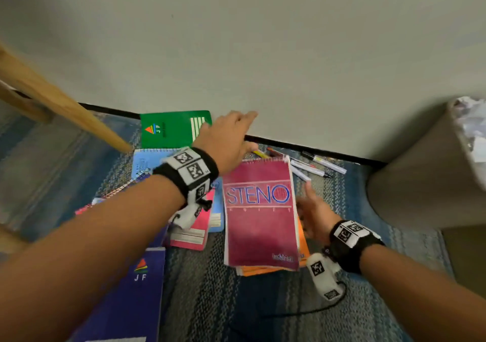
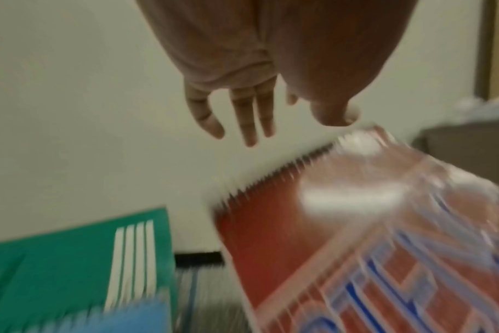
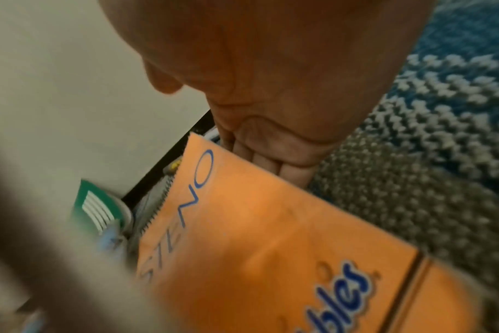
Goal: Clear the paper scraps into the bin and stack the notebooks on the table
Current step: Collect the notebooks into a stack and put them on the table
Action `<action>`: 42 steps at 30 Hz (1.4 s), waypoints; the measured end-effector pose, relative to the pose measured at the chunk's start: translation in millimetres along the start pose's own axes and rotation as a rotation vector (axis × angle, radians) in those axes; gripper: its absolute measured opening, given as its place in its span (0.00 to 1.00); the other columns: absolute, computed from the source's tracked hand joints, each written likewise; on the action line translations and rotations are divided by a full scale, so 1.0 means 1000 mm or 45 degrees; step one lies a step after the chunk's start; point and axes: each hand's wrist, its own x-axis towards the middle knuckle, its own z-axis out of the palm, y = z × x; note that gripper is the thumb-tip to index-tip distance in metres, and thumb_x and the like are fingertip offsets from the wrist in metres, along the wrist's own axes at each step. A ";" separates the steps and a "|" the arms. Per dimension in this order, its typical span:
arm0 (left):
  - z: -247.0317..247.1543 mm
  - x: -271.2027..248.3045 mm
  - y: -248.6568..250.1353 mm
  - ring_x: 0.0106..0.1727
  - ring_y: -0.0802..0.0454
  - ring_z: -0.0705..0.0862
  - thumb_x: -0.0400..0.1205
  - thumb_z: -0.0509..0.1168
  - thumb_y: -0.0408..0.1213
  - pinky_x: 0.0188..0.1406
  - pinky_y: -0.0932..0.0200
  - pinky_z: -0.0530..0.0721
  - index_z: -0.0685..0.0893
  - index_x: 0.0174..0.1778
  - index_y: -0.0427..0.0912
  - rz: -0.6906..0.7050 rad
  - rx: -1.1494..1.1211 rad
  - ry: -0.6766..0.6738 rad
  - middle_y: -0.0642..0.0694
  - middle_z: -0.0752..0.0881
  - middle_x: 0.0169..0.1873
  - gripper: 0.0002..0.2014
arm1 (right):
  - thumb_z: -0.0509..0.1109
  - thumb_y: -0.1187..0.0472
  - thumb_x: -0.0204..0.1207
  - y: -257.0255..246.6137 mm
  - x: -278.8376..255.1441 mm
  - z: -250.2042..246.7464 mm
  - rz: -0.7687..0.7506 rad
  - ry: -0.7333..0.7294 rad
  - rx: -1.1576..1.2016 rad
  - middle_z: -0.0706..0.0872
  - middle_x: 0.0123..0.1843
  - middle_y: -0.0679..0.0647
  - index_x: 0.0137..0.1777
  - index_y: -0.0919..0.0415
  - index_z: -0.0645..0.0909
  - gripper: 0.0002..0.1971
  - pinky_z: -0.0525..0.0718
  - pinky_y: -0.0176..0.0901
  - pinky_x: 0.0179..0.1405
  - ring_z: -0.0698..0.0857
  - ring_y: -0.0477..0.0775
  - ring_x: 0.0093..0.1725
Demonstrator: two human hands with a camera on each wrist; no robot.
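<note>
Several notebooks lie on a blue woven rug by the wall. A red STENO notebook (image 1: 260, 218) (image 2: 356, 247) lies over an orange one (image 1: 302, 247) (image 3: 271, 247). Behind them a green notebook (image 1: 171, 128) (image 2: 71, 259) leans at the wall. My left hand (image 1: 236, 134) (image 2: 271, 112) reaches out over the red notebook's top edge, its fingers straight and holding nothing. My right hand (image 1: 307, 205) is at the right edge of the pair, with its fingers (image 3: 271, 162) lying along the orange notebook's side and their tips hidden. A bin (image 1: 420, 178) at the right holds crumpled paper (image 1: 468, 131).
A light blue notebook (image 1: 147, 162), a pink one (image 1: 194, 231) and a purple JF one (image 1: 131, 289) lie to the left under my left arm. Several pens (image 1: 315, 165) lie along the skirting. A wooden leg (image 1: 65, 105) slants in at the left.
</note>
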 end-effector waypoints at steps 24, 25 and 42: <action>0.067 -0.063 0.044 0.42 0.67 0.76 0.84 0.61 0.26 0.53 0.59 0.83 0.59 0.79 0.45 -0.722 -1.448 0.022 0.62 0.76 0.50 0.29 | 0.68 0.73 0.78 -0.021 0.001 0.023 -0.616 0.348 -0.461 0.84 0.60 0.46 0.72 0.52 0.66 0.27 0.75 0.61 0.73 0.81 0.50 0.63; 0.071 -0.063 0.043 0.38 0.67 0.75 0.85 0.60 0.27 0.39 0.64 0.82 0.55 0.80 0.45 -0.727 -1.412 0.003 0.60 0.78 0.49 0.30 | 0.68 0.71 0.79 -0.019 0.002 0.022 -0.597 0.348 -0.491 0.83 0.60 0.44 0.71 0.52 0.67 0.25 0.74 0.60 0.74 0.81 0.49 0.64; -0.181 -0.044 0.002 0.54 0.62 0.73 0.81 0.58 0.29 0.47 0.78 0.68 0.55 0.82 0.49 -0.445 -0.627 1.031 0.50 0.69 0.61 0.34 | 0.73 0.72 0.75 -0.233 -0.114 0.146 -1.545 0.003 -0.434 0.87 0.60 0.46 0.64 0.47 0.73 0.24 0.85 0.54 0.61 0.87 0.47 0.61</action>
